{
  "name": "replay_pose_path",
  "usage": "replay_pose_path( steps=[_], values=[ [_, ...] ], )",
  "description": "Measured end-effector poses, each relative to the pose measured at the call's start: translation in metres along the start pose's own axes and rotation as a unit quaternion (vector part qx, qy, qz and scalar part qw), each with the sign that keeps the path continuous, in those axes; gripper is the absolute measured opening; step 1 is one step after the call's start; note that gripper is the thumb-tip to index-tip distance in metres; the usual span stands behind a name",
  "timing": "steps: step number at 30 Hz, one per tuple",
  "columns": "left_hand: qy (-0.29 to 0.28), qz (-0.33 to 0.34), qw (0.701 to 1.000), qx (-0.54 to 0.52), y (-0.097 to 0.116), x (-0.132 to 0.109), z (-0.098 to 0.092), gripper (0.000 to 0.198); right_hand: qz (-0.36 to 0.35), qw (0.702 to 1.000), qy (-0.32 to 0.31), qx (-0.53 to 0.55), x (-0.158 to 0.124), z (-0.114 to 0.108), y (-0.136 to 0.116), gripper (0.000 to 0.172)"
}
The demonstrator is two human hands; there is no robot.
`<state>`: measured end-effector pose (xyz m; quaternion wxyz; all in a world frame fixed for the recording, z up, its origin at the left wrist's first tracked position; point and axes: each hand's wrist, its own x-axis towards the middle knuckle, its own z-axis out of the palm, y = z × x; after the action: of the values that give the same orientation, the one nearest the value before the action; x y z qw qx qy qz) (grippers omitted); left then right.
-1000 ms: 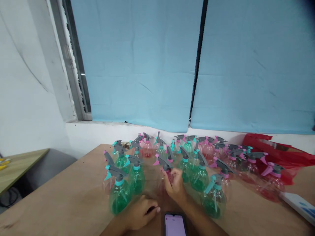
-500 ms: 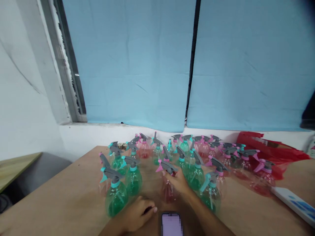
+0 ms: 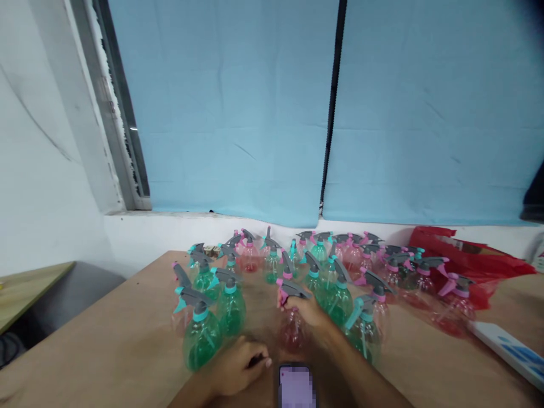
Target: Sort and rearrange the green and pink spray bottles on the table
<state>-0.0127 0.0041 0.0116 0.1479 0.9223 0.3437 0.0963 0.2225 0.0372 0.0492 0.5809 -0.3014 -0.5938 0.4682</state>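
Note:
My right hand (image 3: pixel 309 313) is wrapped round the neck of a pink spray bottle (image 3: pixel 291 331) with a grey and pink trigger head, standing on the wooden table (image 3: pixel 114 345) just in front of me. My left hand (image 3: pixel 238 367) rests on the table near its front edge, fingers curled loosely over something dark that I cannot make out. A green spray bottle (image 3: pixel 200 334) stands just left of my left hand. A phone (image 3: pixel 296 385) lies screen up between my forearms.
Several green and pink spray bottles (image 3: pixel 340 272) crowd the table toward the wall. A red plastic bag (image 3: pixel 471 260) lies at the back right, a white flat box (image 3: pixel 508 351) at the right edge. A lower table (image 3: pixel 25 289) stands to the left. Blue blinds cover the window.
My right hand has shifted from the bottle's front to gripping its neck below the trigger head, and the bottle has turned a little. My left hand has barely moved.

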Motion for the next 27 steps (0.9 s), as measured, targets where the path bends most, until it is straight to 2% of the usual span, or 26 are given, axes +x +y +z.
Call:
replay_pose_path(
  steps=[7,9,14,20,27],
  values=[
    [0.007,0.005,1.0,-0.007,0.0,0.0,0.001,0.032,-0.022,0.999,-0.043,-0.019,0.002,-0.004,-0.009,0.027],
    [0.009,0.007,1.0,-0.003,0.0,0.001,0.001,0.032,-0.027,0.999,-0.042,-0.012,0.002,-0.003,-0.008,0.025],
    [0.002,0.011,1.0,0.006,-0.003,0.001,0.004,0.037,-0.028,0.999,0.029,-0.012,0.0,-0.001,0.003,0.012],
    [0.005,0.008,1.0,-0.003,0.0,0.002,0.0,0.035,-0.029,0.999,-0.013,-0.038,0.002,-0.006,0.006,0.019],
    [-0.001,0.011,1.0,0.001,0.003,0.002,-0.003,0.032,-0.019,1.0,0.012,-0.016,0.0,-0.001,0.005,0.011]
  ],
)
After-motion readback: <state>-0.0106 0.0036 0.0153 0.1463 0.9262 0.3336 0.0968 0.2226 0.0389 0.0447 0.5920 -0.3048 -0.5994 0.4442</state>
